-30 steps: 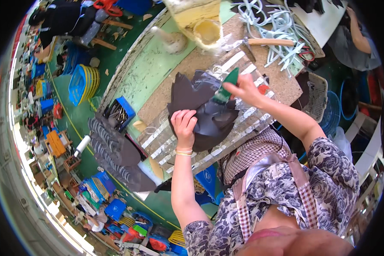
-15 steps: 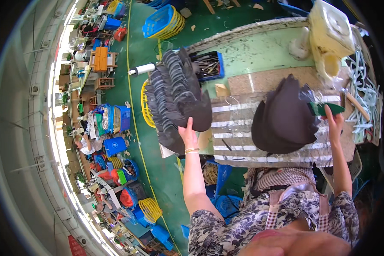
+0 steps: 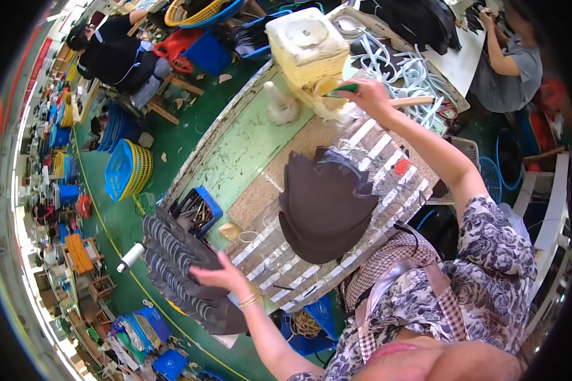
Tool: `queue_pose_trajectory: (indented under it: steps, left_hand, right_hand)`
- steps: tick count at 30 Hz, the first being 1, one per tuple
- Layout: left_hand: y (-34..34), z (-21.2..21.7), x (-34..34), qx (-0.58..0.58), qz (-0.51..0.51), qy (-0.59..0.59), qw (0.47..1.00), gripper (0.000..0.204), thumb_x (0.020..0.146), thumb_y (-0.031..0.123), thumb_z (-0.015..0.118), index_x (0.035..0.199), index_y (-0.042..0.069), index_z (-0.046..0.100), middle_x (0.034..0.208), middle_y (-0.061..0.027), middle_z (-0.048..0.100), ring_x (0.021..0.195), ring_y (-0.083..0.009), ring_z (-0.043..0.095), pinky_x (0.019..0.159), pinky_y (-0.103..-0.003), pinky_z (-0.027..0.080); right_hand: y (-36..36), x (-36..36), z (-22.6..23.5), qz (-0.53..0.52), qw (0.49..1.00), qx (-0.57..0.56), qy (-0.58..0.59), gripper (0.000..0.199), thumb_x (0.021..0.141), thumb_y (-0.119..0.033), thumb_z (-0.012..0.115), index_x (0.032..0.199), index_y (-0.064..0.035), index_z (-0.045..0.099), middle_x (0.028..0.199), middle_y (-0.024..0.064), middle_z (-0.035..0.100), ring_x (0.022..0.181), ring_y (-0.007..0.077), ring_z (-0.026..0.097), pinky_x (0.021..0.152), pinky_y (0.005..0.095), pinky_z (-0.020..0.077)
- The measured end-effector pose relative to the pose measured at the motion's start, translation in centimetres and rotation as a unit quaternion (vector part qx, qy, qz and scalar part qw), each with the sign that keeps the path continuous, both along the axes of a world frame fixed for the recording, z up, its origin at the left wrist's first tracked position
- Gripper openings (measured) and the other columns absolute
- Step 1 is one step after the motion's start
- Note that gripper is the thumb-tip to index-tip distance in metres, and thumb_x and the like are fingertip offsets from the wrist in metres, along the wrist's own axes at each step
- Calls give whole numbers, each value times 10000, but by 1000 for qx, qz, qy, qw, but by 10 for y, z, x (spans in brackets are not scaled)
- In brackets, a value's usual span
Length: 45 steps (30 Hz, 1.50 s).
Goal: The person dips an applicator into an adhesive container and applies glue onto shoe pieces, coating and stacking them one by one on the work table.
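Going by looks, dark cut-outs [image 3: 327, 206] were already stacked on the striped board [image 3: 299, 277], fanned piles [image 3: 175, 244] were left near the splayed left hand [image 3: 225, 279], and a green scraper [image 3: 346, 88] was clamped in the right hand [image 3: 370, 96].

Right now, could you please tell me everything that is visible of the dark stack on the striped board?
The dark stack has thin brown-black pieces that look like leather or cloth. Its lower end is rounded; its upper end is jagged, with greyish patches at the upper right. Edges of lower pieces show at the lower left. It lies on the striped board; neither the left hand nor the right hand touches it.
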<state>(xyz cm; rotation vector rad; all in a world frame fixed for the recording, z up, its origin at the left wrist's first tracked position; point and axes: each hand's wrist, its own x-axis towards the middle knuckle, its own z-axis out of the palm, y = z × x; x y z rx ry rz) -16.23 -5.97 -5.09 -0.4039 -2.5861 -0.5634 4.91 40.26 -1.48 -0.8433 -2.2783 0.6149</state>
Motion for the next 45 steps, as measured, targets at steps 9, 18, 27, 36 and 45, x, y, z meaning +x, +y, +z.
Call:
queue_pose_trajectory:
  steps: [9,18,27,36,45]
  left_hand:
    - [136,17,126,-146,-293,-172,929,828,777,449,627,1375,29,237,1370,-264,239,1262,-402,249,1021,-516,201]
    - [118,22,128,-188,-312,-157,918,795,746,433,662,1348,43,319,1352,-208,307,1203,-383,321,1003,-491,239]
    - [134,14,131,-158,-331,-179,913,774,751,397,670,1336,20,331,1316,-209,361,1180,-374,358,978,-464,290]
    - [133,14,137,-138,-341,-221,903,777,713,339,717,1310,-4,358,1289,-228,380,1140,-387,382,966,-450,320]
    - [130,16,116,-88,-336,-300,889,635,719,226,724,1259,16,463,1264,-189,419,1138,-350,396,981,-412,311]
  right_hand:
    - [-28,-11,0,74,856,-509,56,301,815,-276,657,925,1,622,807,97,661,602,117,632,545,221,515]
    - [-126,13,-47,105,797,-587,94,303,715,-266,689,815,7,605,717,62,626,648,109,606,582,228,482]
    - [-134,77,-69,95,755,-636,129,199,726,-159,656,797,7,575,757,82,641,677,121,610,643,243,494]
    - [-97,74,-31,297,839,-449,-80,136,674,-110,612,782,-33,585,797,83,633,764,147,590,709,292,470]
    - [-168,61,-50,219,882,-402,108,185,709,-175,685,816,-39,620,781,68,645,725,131,614,658,272,484]
